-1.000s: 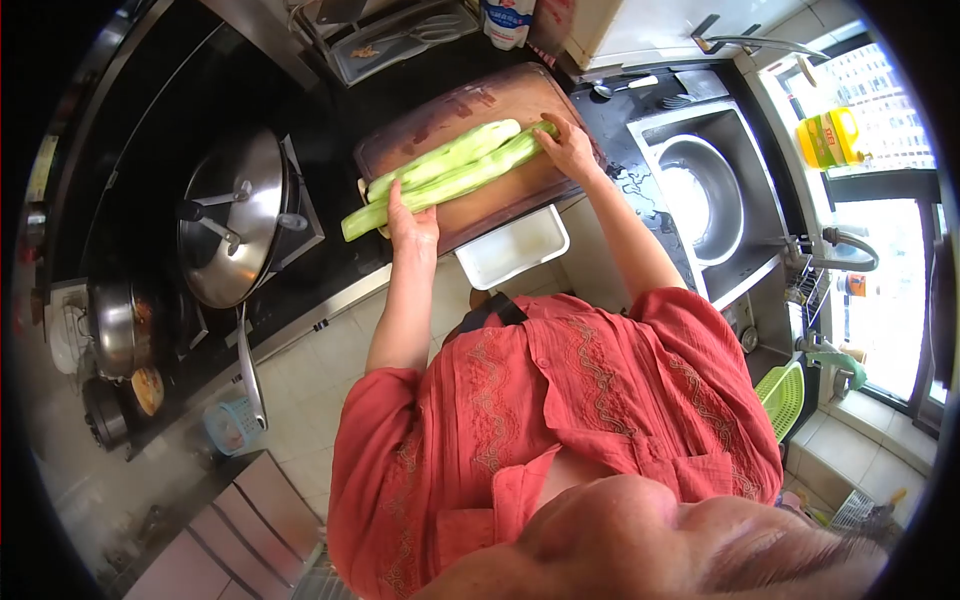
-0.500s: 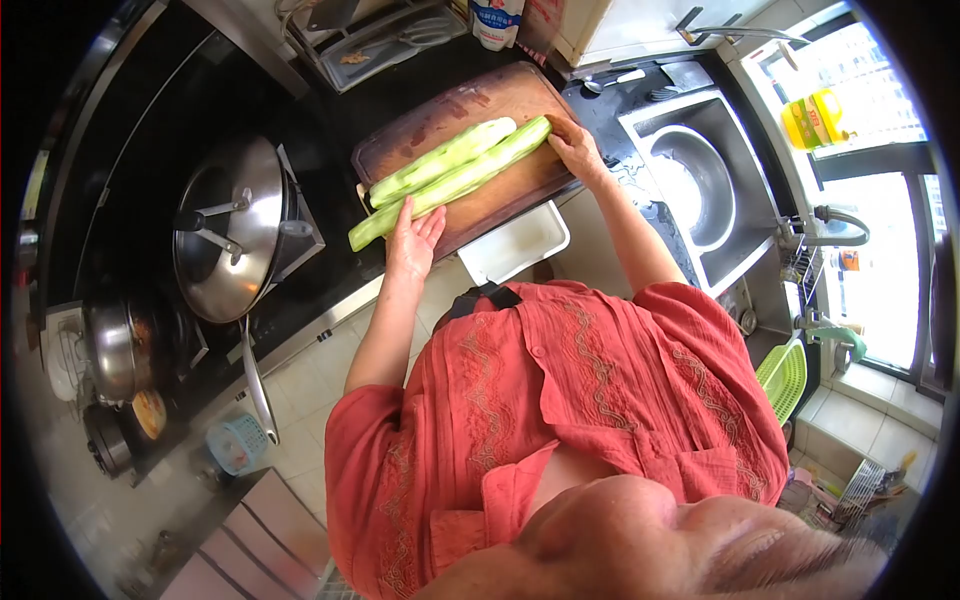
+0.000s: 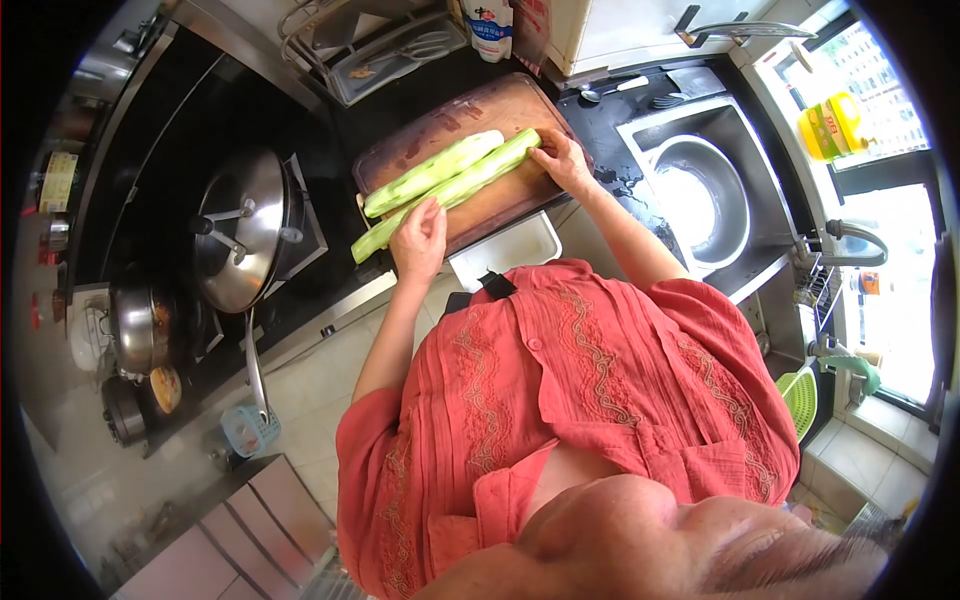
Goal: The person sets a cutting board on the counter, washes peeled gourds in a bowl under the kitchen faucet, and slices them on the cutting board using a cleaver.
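Two long, pale green peeled vegetables lie side by side on a brown wooden cutting board. The far vegetable is the shorter one. The near vegetable slants along the board, its left end jutting past the board's edge. My left hand is at the near vegetable's left part, thumb and fingertips drawn together; anything pinched between them is too small to make out. At the other end, my right hand has its thumb and fingers closed on the near vegetable's right tip.
A white tray sits below the board's near edge. To the left, a lidded pan stands on the stove, its handle pointing toward me. A metal basin is in the sink at right. Utensils lie in a rack tray behind.
My left hand's spread fingers have come together and shifted right along the near vegetable. My right hand has stayed at the right tip. The whole view has shifted slightly.
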`<state>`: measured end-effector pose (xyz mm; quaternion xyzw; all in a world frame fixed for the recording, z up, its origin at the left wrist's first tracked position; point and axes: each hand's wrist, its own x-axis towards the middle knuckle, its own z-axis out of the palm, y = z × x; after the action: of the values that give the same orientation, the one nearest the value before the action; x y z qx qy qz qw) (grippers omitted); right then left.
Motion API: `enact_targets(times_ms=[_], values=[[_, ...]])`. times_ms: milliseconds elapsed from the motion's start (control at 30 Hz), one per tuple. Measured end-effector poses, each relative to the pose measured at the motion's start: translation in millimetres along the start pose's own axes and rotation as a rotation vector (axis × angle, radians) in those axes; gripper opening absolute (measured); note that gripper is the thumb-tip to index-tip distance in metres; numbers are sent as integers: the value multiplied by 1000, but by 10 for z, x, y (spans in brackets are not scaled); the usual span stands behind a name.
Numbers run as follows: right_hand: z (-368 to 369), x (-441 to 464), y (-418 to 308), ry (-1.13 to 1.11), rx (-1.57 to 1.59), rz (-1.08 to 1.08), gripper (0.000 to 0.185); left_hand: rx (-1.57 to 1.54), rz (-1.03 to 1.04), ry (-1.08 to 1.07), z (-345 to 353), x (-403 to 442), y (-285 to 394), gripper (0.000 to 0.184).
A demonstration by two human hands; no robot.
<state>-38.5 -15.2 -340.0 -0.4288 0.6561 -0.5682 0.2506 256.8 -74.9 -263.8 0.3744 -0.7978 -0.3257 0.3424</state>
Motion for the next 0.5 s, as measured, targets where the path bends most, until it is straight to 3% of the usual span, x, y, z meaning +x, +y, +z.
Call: enact_targets(times_ms=[133,167,267,500], values=[[-16,12,33,-2,-17,13,38,390,252,-13,128,223,127,43],[-13,11,40,0,-5,9,36,428,222,-86,174,272,88,55],[-25,-10,-18,4,8,-18,33,576,242,-45,355,394,26,64],[-54,-16,-39,0,13,-28,29,681,134,-123,565,510,-54,70]])
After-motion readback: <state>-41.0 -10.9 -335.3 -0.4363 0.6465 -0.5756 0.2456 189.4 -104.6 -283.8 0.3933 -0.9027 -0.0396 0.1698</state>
